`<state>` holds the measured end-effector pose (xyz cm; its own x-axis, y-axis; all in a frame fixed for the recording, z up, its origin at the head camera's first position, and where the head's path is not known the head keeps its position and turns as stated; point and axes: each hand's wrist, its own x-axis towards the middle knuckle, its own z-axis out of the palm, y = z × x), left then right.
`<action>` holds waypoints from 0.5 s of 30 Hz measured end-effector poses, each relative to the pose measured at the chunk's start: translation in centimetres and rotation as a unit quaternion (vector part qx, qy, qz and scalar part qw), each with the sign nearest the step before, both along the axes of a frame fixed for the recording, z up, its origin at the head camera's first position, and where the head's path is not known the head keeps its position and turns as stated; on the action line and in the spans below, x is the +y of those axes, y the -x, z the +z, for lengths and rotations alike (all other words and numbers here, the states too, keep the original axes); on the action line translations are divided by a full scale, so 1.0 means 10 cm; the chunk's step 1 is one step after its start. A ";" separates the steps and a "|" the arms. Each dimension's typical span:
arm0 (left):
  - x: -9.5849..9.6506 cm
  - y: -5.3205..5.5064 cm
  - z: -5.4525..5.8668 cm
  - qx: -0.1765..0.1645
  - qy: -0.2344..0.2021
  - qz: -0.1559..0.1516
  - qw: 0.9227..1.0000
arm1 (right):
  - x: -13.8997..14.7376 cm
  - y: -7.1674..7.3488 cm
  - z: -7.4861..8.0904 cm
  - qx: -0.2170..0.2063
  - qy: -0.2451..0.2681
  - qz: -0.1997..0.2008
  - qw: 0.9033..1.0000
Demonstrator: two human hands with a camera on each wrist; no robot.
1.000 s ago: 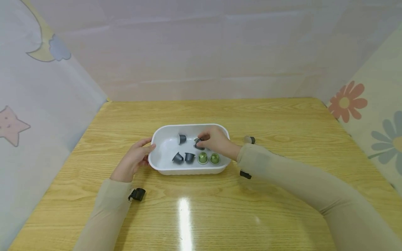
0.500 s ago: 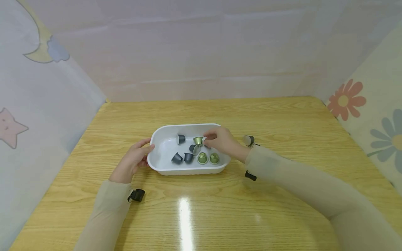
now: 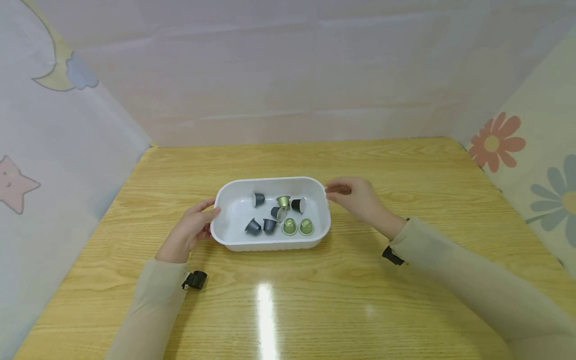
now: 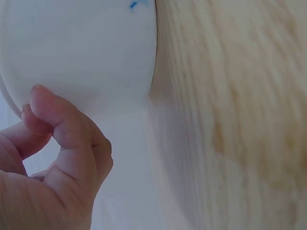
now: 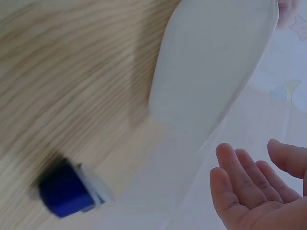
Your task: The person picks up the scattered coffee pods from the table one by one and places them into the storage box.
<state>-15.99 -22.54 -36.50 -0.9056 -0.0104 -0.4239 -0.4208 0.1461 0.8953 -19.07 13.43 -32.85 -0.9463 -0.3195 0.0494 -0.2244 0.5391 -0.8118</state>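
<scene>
A white oval-cornered plastic tub (image 3: 270, 246) stands on the table with coffee capsules lying inside. Green capsules (image 3: 289, 226) sit upside down near its front right, and another green one (image 3: 283, 201) is farther back. Several dark grey capsules (image 3: 253, 227) and a black capsule (image 3: 298, 205) lie around them. My left hand (image 3: 195, 225) grips the tub's left end, thumb at the rim and fingers against the outer wall. Just outside the right end is my right hand (image 3: 357, 197), holding nothing, its fingers loosely bent. A dark blue capsule (image 5: 67, 191) appears on the table in the right wrist view, hidden in the head view.
The wooden table (image 3: 315, 305) extends around the tub on all sides. Light printed cloth with a moon, star and flowers (image 3: 492, 144) hangs along its back and sides. Black wrist cameras (image 3: 195, 279) are strapped at both sleeves.
My right hand has let go of the green and dark capsules inside the tub and moved right, out past the rim. My left hand has kept its hold on the tub.
</scene>
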 end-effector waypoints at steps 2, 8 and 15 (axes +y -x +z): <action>0.00 0.00 0.00 0.002 -0.001 -0.002 1.000 | 0.08 -0.01 0.01 -0.001 -0.005 -0.007 1.000; -0.01 0.00 0.00 0.001 0.000 0.004 1.000 | 0.30 0.00 -0.03 0.013 -0.017 -0.021 1.000; -0.01 0.00 -0.01 0.003 -0.005 0.001 1.000 | 0.50 0.00 -0.11 0.021 -0.048 -0.027 0.998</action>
<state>-15.98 -22.60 -36.56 -0.9084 -0.0082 -0.4180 -0.4150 0.1373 0.8994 -19.04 18.44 -34.00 -0.9600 -0.2735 0.0607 -0.2257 0.6268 -0.7457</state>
